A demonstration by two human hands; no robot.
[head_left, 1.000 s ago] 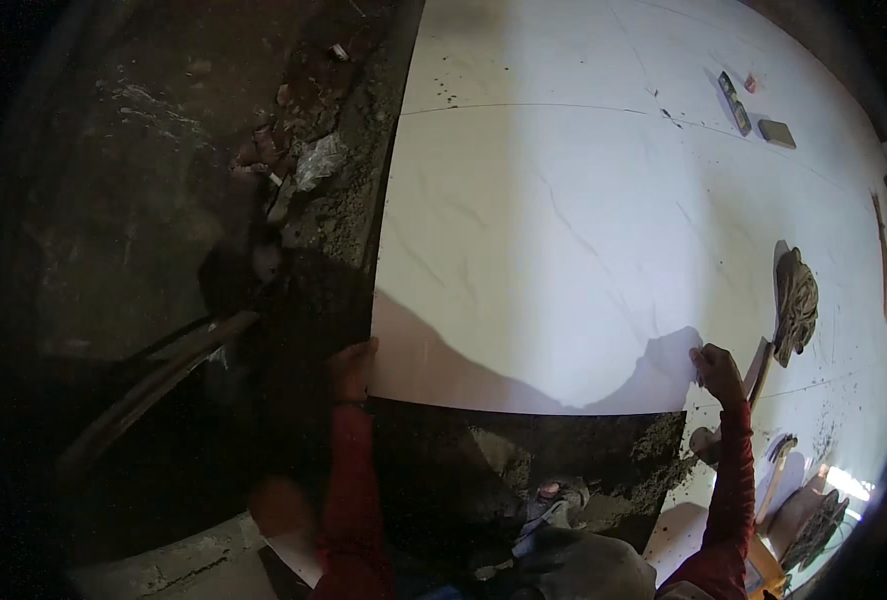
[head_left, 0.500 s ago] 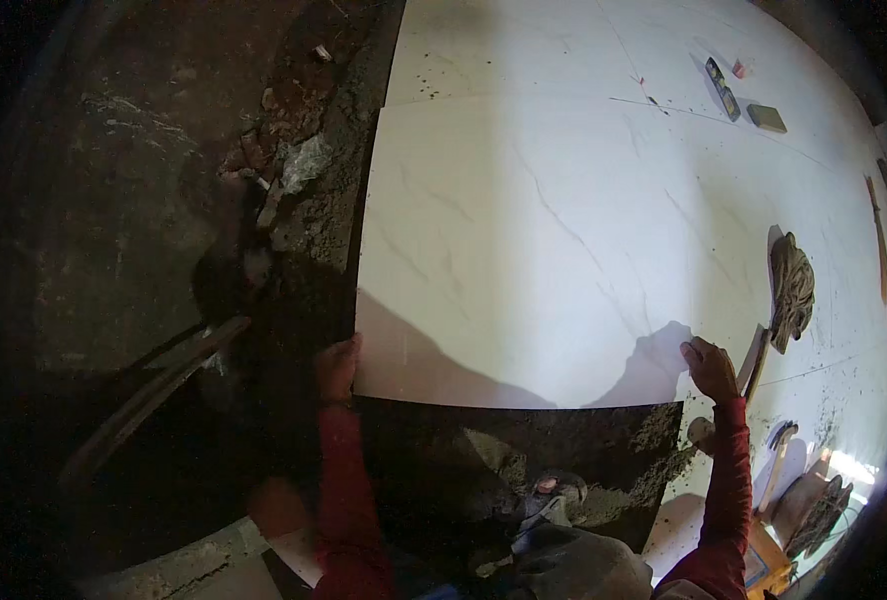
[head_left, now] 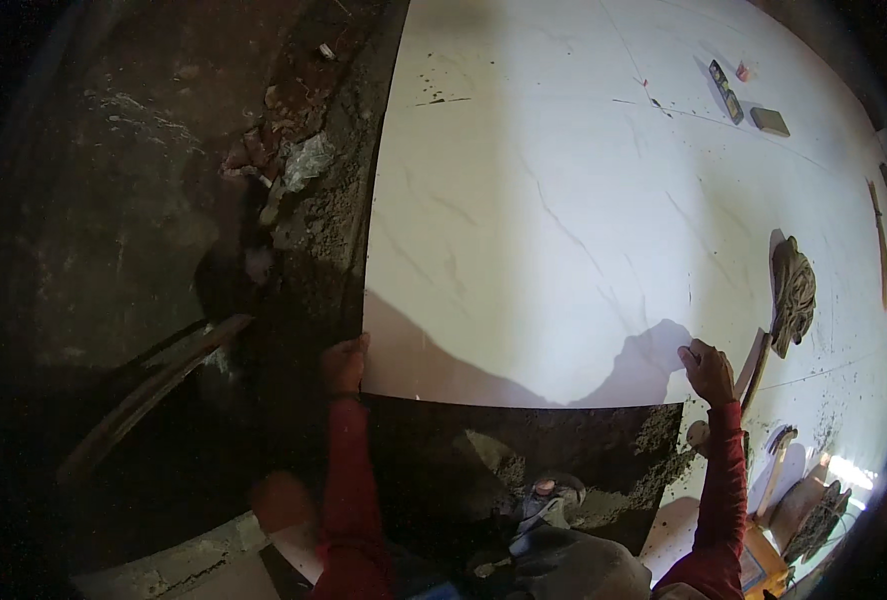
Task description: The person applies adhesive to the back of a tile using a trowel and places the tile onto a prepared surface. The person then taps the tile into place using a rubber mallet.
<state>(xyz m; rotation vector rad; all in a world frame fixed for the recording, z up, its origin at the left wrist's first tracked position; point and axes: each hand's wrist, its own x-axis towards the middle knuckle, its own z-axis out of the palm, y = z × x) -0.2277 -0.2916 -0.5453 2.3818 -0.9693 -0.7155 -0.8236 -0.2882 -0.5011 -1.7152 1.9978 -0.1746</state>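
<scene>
Left hand (head_left: 346, 367) at tile's (head_left: 534, 270) near-left corner, arm extended, grip unclear. Right hand (head_left: 709, 372) by near-right corner, fingers curled; can't tell if clamped. Tile spans between hands. Soil (head_left: 649, 445) bares along near edge. Stick (head_left: 757, 372) just right of right hand, rag (head_left: 794, 295) beyond.
</scene>
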